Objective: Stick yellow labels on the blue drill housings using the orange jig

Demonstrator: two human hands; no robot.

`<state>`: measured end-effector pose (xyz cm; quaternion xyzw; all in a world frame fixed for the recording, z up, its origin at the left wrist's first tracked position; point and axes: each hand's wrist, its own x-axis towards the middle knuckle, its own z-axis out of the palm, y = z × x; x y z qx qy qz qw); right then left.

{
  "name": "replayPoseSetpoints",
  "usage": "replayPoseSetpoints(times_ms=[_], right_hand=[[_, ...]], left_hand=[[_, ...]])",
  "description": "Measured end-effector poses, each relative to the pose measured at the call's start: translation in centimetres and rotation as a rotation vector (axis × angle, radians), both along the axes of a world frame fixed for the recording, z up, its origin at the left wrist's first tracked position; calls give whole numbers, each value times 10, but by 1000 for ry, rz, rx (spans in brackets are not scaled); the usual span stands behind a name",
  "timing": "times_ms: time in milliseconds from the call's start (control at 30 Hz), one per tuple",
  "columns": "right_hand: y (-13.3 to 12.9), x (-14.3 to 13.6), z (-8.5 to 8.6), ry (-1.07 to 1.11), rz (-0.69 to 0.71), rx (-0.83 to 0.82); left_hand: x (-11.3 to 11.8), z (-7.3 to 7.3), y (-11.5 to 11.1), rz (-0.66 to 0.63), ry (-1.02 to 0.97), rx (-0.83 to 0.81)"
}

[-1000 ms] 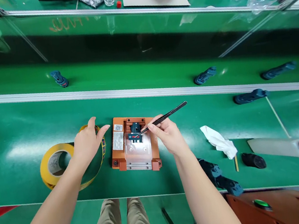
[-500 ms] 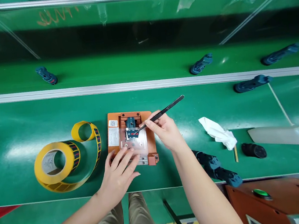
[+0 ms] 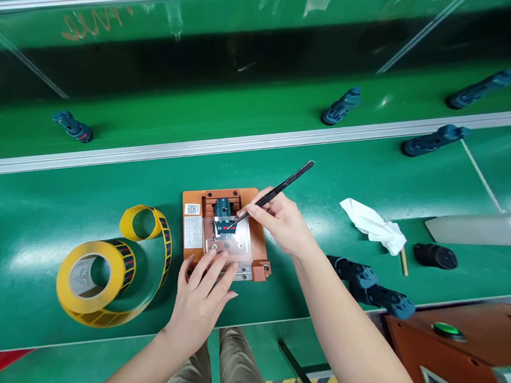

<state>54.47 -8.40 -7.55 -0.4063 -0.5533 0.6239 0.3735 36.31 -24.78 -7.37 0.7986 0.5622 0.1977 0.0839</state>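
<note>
An orange fixture (image 3: 255,217) lies flat on the green bench, with a dark blue tool housing (image 3: 222,207) seated in it. A clear plate (image 3: 245,253) covers its lower part. Framed in the plate's upper part is a dark label (image 3: 226,226) with red lettering. My left hand (image 3: 203,294) rests with fingers spread on the plate's lower edge. Pinched in my right hand (image 3: 284,222) are black tweezers (image 3: 285,184), their tips at the label. Whether the tips touch or grip it I cannot tell. Left of the fixture stands a yellow label roll (image 3: 66,284), its strip curling loose.
Right of my right arm lie dark blue tool bodies (image 3: 381,294), a crumpled white tissue (image 3: 374,225) and a black cylinder (image 3: 434,256). Another tool body (image 3: 433,140) lies by the metal rail (image 3: 230,144); several more lie beyond it. An orange-brown box with a green button (image 3: 447,330) sits lower right.
The view has shifted very slightly. Both hands, the tweezers and the fixture keep nearly the same places relative to each other.
</note>
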Motion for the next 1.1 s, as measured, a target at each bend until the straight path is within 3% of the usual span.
replayPoseSetpoints(times_ms=[233,400,633,733,833,933,1033,1100], right_hand=[[-2,1,-1,3,-5,3],[0,2,-1,9,2,-3],[1,1,7,-68,41,17],[2,2,12,-24,-80,4],[-1,10,15,22,-362,62],[-11,25,10,-178,-520,172],[-25,39,-9,-538,-439,252],[-33,45,-27,-719,-330,327]], left_hand=[[0,8,5,-14,19,1],[-2,17,24,3,92,-51],[-1,29,43,-68,261,-118],[2,33,44,-81,290,-125],[-1,31,51,-38,184,-104],[-9,20,63,139,-20,-120],[-14,11,66,182,-181,-100],[-15,11,54,119,-233,97]])
